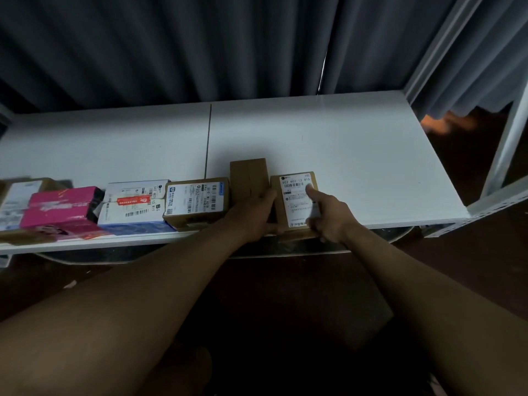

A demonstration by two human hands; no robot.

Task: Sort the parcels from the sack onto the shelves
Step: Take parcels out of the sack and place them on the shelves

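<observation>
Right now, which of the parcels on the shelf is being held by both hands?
The rightmost brown cardboard parcel, with the white shipping label facing up. The left hand and right hand grip its sides; the other parcels in the row lie untouched.

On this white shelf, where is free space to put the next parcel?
Free: the shelf right of the labelled box both hands hold, and the strip behind the parcels, toward the curtain. Crowded: the front edge left of the plain box.
</observation>
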